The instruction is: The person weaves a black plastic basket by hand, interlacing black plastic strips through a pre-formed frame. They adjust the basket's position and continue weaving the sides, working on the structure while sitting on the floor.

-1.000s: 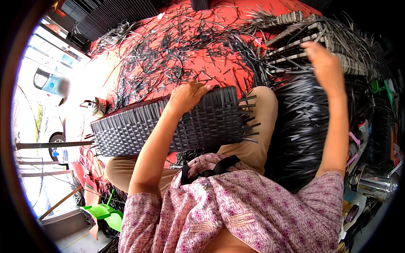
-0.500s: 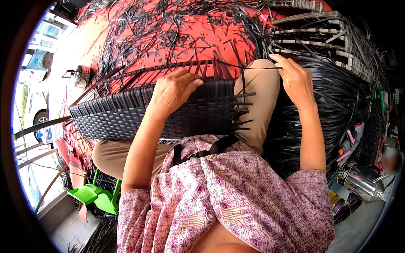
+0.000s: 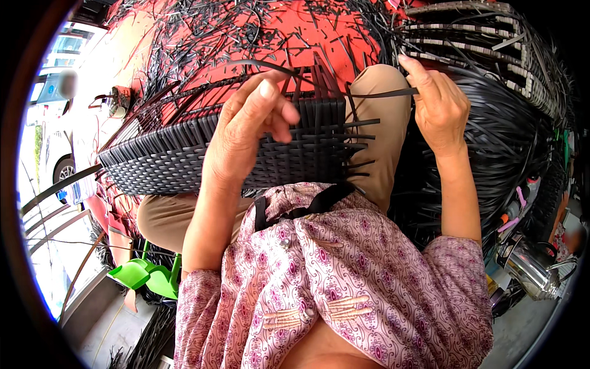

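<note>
Across my lap rests a partly woven black basket, with a close weave on the side facing me and loose strand ends sticking out at its right corner. My right hand, above the right knee, pinches the end of a flat black strip that runs left to the basket's upper right corner. Over the basket's upper edge hovers my left hand, its thumb and half-curled fingers apart with nothing seen in them. A curved length of black strip arches just beyond those fingers.
Cut black scraps litter the red floor covering. At the right lie a thick bundle of black strips and a grey-white woven frame. A metal jug stands lower right; a green plastic scoop lies lower left.
My left hand has lifted off the basket's upper edge and turned, its fingers loosening. My right hand has shifted slightly right, still pinching the strip, and a curved strip now arches above the basket.
</note>
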`<state>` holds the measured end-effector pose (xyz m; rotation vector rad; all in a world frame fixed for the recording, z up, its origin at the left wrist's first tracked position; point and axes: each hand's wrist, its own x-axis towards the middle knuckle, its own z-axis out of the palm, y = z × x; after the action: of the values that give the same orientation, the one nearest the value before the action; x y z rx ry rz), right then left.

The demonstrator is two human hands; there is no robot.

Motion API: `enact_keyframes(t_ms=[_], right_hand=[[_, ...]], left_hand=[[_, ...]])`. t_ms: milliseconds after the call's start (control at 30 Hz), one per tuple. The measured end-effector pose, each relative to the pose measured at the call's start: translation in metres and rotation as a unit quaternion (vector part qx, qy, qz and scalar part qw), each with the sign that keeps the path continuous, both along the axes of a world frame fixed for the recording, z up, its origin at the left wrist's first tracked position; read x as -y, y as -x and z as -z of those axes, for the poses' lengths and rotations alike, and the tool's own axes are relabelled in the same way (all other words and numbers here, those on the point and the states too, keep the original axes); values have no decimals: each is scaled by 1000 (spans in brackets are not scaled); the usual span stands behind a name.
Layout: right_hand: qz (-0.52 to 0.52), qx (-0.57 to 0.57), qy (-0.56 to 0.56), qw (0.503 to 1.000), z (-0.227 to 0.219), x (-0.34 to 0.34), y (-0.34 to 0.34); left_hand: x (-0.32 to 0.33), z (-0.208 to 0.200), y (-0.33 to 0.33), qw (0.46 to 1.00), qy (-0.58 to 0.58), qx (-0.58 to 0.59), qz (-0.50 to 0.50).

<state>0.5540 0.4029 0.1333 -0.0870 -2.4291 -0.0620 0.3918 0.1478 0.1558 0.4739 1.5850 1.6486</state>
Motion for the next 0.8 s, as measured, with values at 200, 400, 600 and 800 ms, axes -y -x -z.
enact_keyframes(t_ms=[200, 400, 600, 800], right_hand=[[-38, -34, 21, 998, 5, 12, -20], [123, 162, 144, 968, 21, -7, -62], [-62, 159, 330, 928, -21, 34, -41], [-56, 161, 338, 926, 19, 74, -10]], left_hand=[[-13, 22, 8, 964, -78, 217, -129], [9, 17, 39, 963, -164, 153, -152], [-22, 2, -12, 994, -63, 38, -84], [-24, 16, -32, 1000, -22, 3, -10]])
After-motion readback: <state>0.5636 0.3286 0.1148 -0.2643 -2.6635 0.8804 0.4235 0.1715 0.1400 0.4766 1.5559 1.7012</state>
